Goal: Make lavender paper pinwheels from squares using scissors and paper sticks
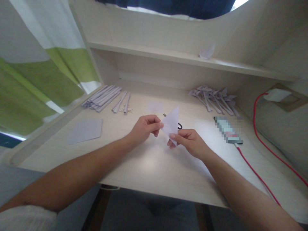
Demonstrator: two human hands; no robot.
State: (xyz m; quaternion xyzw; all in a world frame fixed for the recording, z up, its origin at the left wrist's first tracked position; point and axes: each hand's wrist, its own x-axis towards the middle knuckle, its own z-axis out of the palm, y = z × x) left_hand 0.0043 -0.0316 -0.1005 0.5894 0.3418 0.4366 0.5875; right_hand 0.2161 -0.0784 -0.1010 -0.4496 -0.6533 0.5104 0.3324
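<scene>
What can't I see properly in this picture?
In the head view:
Black-looped thing: middle hidden behind the paper triangle.
Right hand: some fingers partly behind that paper triangle.
Phone screen: blurred into blocks.
Red wall cable: cut off by the right edge.

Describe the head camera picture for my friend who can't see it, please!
The left hand and right hand pinch a white paper triangle above a pale desk. Rolled paper sticks lie at back left; a phone with a red cable lies at right.
</scene>
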